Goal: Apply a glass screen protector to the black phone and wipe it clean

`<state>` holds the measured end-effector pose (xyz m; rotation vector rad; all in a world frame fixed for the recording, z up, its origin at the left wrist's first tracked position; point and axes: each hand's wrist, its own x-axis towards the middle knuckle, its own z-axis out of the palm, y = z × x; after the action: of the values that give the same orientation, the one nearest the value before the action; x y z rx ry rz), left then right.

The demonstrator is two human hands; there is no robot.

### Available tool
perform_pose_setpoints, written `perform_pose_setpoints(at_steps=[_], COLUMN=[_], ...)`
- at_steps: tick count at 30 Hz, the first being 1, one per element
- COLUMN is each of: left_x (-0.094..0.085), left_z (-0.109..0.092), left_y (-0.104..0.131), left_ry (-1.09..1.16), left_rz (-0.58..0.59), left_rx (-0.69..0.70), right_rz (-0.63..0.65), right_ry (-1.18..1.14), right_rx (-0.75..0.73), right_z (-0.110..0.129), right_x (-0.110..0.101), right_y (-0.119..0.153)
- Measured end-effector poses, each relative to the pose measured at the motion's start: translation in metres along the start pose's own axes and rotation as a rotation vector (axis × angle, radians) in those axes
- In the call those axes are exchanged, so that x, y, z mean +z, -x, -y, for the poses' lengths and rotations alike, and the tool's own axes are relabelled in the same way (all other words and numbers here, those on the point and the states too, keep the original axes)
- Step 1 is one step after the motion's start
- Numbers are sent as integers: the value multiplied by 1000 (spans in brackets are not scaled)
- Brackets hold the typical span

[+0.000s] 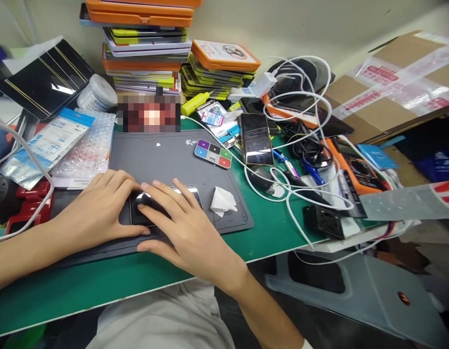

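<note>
A smartphone [149,201] with a dark, glossy screen lies face up on a grey work mat [144,157], largely covered by my hands. Around its left end is my left hand [110,206], fingers along the far edge and thumb at the near edge. My right hand [184,225] rests over the screen with its fingers spread, the thumb near the phone's front edge. To the right on the mat is a crumpled white wipe [223,201]. Beyond it sits a small tray with coloured squares [213,154].
Another phone [256,139] lies right of the mat, among looped white cables [329,201] and an orange multimeter [359,165]. Stacked orange and yellow cases [146,46] stand behind. Bubble-wrapped packets [88,145] and a red tool [35,203] are left. A cardboard box [399,77] stands far right.
</note>
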<state>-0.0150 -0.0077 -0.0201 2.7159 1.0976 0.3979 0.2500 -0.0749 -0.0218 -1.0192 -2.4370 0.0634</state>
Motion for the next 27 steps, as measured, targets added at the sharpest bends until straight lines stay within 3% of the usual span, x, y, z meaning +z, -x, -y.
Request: perform_pose_setpoints(at_steps=[6,15,27], left_x=[-3,-4,-4], left_z=[1,0,-1], left_y=[-1,-2,-3], left_ry=[48,65,55], left_rz=[53,70,74], left_rx=[-45,-82,-74], right_rz=[9,14,-29], right_ry=[-17,-24,-4], right_rx=[49,103,229], right_z=[-4,-18,-35], right_x=[2,-11,-19], right_y=[4,19,54])
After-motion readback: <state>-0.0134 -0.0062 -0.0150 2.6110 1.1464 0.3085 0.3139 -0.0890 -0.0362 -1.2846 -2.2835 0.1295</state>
